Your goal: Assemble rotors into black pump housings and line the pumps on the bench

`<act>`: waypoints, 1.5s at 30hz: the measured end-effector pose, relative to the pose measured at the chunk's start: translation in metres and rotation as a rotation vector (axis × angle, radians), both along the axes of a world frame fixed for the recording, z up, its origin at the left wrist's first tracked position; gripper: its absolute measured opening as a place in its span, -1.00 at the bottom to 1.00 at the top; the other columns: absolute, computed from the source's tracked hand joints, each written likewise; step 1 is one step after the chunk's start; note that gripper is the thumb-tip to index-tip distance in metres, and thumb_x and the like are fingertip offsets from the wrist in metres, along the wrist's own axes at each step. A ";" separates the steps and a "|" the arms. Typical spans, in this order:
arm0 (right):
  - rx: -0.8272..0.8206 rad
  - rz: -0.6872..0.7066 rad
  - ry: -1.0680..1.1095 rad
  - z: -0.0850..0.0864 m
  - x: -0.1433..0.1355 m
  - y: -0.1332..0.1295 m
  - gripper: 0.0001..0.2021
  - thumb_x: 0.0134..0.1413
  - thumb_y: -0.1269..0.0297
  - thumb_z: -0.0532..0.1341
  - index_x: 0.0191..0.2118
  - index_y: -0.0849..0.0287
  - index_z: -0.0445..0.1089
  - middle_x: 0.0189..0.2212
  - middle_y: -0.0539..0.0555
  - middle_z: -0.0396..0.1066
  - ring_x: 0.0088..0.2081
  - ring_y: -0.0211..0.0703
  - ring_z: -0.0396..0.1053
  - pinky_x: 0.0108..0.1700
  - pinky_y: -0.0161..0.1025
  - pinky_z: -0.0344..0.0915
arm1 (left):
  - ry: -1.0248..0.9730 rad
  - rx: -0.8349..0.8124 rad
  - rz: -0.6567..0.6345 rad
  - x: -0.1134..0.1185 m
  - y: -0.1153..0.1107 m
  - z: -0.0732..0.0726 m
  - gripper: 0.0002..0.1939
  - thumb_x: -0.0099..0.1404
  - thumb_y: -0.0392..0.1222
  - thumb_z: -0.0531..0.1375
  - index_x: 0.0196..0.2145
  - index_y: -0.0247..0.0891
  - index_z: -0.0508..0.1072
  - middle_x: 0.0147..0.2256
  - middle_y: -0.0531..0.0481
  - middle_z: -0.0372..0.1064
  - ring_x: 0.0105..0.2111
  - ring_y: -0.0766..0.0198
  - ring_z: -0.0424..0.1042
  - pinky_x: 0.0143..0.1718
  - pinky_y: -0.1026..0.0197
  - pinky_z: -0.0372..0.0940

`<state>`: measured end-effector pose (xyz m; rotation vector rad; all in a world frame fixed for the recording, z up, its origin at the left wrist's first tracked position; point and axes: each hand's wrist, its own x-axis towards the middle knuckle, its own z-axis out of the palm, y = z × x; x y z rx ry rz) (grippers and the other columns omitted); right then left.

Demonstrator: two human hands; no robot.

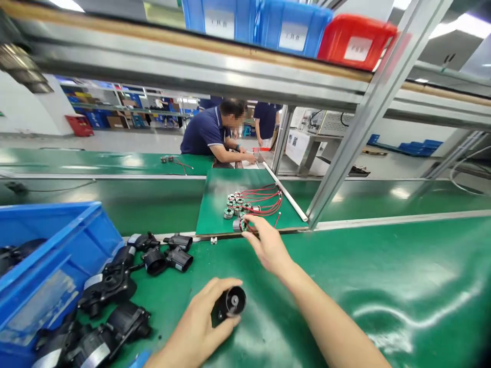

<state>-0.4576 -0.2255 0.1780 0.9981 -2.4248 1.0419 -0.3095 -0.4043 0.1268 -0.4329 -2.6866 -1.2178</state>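
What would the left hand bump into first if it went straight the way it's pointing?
Probably the right wrist, across from the left hand. It might pass above or below, though; heights are unclear.

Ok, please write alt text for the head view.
Left hand holds a black part over a green bench; right hand touches a silver part beside pieces with red wires. Black housings and a blue bin sit left.

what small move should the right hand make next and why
I'd probably firm up the right hand on the silvery part and lift it: thumb and fingertip are at it, by the green board's near edge, while the left hand holds the black housing with its open end in view.
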 end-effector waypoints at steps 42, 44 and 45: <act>0.476 0.301 -0.093 0.001 0.087 0.017 -0.74 0.23 0.02 0.27 -0.05 -0.02 0.47 -0.18 0.02 0.49 -0.16 -0.08 0.43 -0.23 -0.22 0.34 | 0.121 -0.109 -0.127 0.011 0.006 -0.005 -0.80 0.45 -0.21 0.10 -0.05 0.00 0.45 0.07 -0.06 0.35 0.03 0.19 0.44 0.01 0.24 0.41; 0.465 0.294 -0.146 -0.001 0.082 0.018 -0.80 0.25 0.06 0.26 -0.10 0.00 0.49 -0.19 0.01 0.50 -0.15 -0.08 0.44 -0.16 -0.22 0.34 | 0.037 -0.131 -0.139 0.005 0.003 0.000 -0.81 0.45 -0.15 0.10 -0.03 0.01 0.43 0.09 -0.05 0.35 0.02 0.21 0.45 0.01 0.24 0.42; 0.447 0.272 -0.194 -0.002 0.077 0.020 -0.80 0.26 0.07 0.25 -0.09 0.00 0.47 -0.17 0.01 0.51 -0.13 -0.08 0.45 -0.12 -0.21 0.33 | 0.037 -0.159 -0.125 0.000 -0.001 0.002 -0.78 0.45 -0.11 0.11 0.03 0.01 0.40 0.13 -0.06 0.32 0.06 0.19 0.43 0.04 0.21 0.41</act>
